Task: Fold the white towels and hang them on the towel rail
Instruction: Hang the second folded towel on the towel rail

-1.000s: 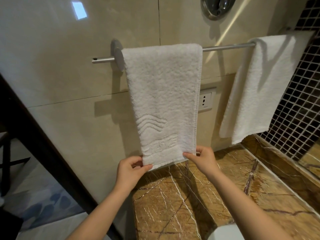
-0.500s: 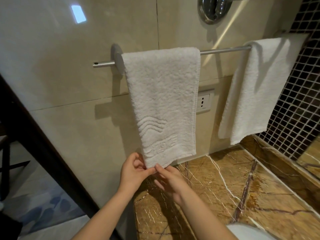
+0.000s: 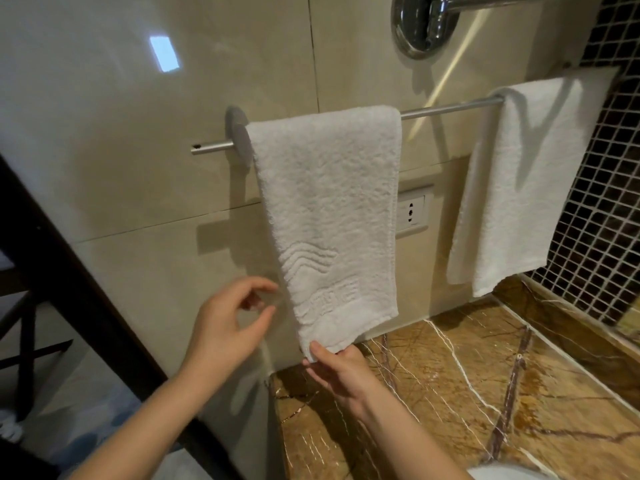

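A folded white towel with a raised wave pattern hangs over the left part of the metal towel rail. A second white towel hangs over the rail's right end. My right hand pinches the lower left corner of the left towel, just above the counter. My left hand hovers to the left of that towel, fingers loosely curled, apart from the cloth and holding nothing.
A brown veined marble counter runs below the towels. A wall socket sits between them. Dark mosaic tiles cover the right wall. A chrome fitting is mounted above. A dark door frame slants at the left.
My left hand has let go of the towel's bottom edge and drawn back to the left. My right hand slid from the bottom right corner to the lower left corner.
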`<state>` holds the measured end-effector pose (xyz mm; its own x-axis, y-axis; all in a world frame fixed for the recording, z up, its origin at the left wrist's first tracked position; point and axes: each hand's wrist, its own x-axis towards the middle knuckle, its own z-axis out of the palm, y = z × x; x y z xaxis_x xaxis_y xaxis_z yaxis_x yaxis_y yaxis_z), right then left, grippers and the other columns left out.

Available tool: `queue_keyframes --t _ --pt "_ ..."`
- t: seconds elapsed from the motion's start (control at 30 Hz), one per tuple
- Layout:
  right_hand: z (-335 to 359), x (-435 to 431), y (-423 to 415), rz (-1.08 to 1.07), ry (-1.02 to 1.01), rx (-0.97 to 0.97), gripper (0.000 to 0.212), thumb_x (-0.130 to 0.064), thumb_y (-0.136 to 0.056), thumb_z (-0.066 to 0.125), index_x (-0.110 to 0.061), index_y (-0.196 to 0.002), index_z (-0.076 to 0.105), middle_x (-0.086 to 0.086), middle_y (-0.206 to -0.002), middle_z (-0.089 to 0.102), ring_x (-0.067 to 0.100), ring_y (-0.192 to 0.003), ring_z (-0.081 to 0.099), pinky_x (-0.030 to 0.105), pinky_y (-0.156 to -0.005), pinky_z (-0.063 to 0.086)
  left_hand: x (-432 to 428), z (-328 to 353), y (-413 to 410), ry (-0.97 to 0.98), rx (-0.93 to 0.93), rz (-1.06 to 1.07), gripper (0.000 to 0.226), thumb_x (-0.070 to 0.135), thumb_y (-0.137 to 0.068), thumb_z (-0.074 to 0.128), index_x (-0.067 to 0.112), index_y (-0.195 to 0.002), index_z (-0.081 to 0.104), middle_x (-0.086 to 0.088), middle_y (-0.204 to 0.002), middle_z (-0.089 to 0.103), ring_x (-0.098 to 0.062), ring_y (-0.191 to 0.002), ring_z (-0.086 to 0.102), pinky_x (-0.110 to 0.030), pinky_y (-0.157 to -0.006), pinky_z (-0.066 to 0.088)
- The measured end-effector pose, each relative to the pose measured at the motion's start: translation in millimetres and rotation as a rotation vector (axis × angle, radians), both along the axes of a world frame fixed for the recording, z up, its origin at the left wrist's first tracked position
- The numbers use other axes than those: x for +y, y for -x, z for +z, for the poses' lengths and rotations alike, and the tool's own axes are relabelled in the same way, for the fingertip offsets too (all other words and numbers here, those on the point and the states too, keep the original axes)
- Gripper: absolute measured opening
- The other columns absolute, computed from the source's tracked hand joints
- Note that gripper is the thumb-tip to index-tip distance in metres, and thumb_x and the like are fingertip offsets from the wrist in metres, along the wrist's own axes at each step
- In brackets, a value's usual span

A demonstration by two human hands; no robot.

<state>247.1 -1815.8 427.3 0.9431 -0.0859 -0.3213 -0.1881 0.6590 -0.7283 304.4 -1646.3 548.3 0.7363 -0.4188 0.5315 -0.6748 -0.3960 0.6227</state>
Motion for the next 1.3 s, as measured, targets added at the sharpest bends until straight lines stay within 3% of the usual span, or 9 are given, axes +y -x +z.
queue_keyframes --t 0.13,0.27,0.37,0.47,0.6,0.73,0.83,1.07,1.3 --pt "-5.6 -6.1 -8.5 0.003 0.044 -0.047 0.041 -0.013 -0.062 0.082 -0.004 -0.100 0.070 0.014 -0.097 0.074 0.024 -0.086 0.071 0.029 -0.075 0.055 0.0 78.6 6.9 0.055 -0.331 -0.066 0.031 0.022 -0.080 0.064 0.045 -0.101 0.061 0.021 -0.094 0.063 -0.006 -0.085 0.062 -0.017 -0.080 0.048" --pt "-3.4 -6.3 -14.2 -0.003 0.066 -0.084 0.047 -0.013 -0.062 0.081 -0.004 -0.106 0.066 0.012 -0.099 0.074 0.022 -0.088 0.071 0.027 -0.075 0.056 -4.3 140.5 11.7 0.032 -0.630 -0.056 0.023 0.007 -0.085 0.062 0.019 -0.105 0.062 0.008 -0.096 0.061 -0.011 -0.087 0.060 -0.028 -0.082 0.050" --pt "1.8 -5.3 -11.8 -0.025 0.103 -0.077 0.044 -0.015 -0.065 0.080 -0.009 -0.106 0.066 0.008 -0.102 0.074 0.021 -0.092 0.070 0.032 -0.085 0.054 -7.4 168.2 15.3 -0.070 -0.774 -0.003 0.020 0.006 -0.086 0.059 0.007 -0.105 0.062 0.013 -0.094 0.055 -0.004 -0.086 0.053 -0.025 -0.083 0.046" --pt "6.6 -2.3 -5.4 -0.043 0.133 -0.059 0.034 -0.010 -0.076 0.075 -0.012 -0.109 0.065 0.005 -0.103 0.074 0.020 -0.093 0.069 0.033 -0.088 0.054 -10.5 183.5 12.3 -0.245 -0.893 0.033 0.021 0.010 -0.088 0.059 0.003 -0.108 0.062 -0.013 -0.100 0.063 -0.026 -0.093 0.055 -0.040 -0.083 0.043" --pt "12.0 3.8 6.4 -0.093 0.130 -0.048 0.027 -0.003 -0.083 0.068 -0.009 -0.109 0.064 0.011 -0.110 0.069 0.022 -0.093 0.065 0.033 -0.088 0.052 -17.4 193.0 -5.4 -0.470 -0.842 0.052 0.026 0.013 -0.083 0.066 0.005 -0.108 0.062 -0.020 -0.102 0.063 -0.039 -0.093 0.058 -0.046 -0.076 0.044" --pt "11.4 4.2 16.9 -0.088 0.132 -0.015 0.027 -0.007 -0.082 0.070 -0.008 -0.109 0.064 0.012 -0.110 0.069 0.021 -0.094 0.065 0.039 -0.099 0.047 -16.7 194.4 -19.9 -0.478 -0.751 -0.001 0.022 0.012 -0.083 0.067 0.009 -0.105 0.067 -0.014 -0.100 0.067 -0.036 -0.087 0.062 -0.047 -0.073 0.051" --pt "10.1 3.8 17.8 -0.084 0.140 -0.007 0.023 -0.010 -0.080 0.072 -0.011 -0.103 0.066 0.008 -0.106 0.071 0.020 -0.094 0.066 0.040 -0.099 0.048 -20.4 197.9 -26.6 -0.473 -0.800 0.002 0.019 0.011 -0.083 0.069 0.010 -0.102 0.070 -0.012 -0.094 0.069 -0.033 -0.079 0.063 -0.037 -0.066 0.046" --pt "7.8 0.2 20.5 -0.096 0.137 -0.029 0.040 -0.024 -0.063 0.079 -0.013 -0.100 0.068 0.002 -0.098 0.075 0.014 -0.085 0.069 0.026 -0.076 0.052 -31.9 202.7 -31.8 -0.492 -0.765 -0.078 0.019 0.007 -0.078 0.074 0.008 -0.096 0.071 -0.012 -0.090 0.068 -0.032 -0.073 0.063 -0.036 -0.066 0.047" --pt "5.5 -10.0 21.7 -0.115 0.128 -0.042 0.023 -0.016 -0.075 0.076 -0.010 -0.097 0.070 0.003 -0.091 0.075 0.011 -0.076 0.071 0.020 -0.064 0.053 -44.9 203.2 -30.2 -0.499 -0.798 -0.096 0.017 0.005 -0.074 0.077 0.009 -0.090 0.073 -0.011 -0.085 0.068 -0.021 -0.062 0.052 -0.029 -0.061 0.036"
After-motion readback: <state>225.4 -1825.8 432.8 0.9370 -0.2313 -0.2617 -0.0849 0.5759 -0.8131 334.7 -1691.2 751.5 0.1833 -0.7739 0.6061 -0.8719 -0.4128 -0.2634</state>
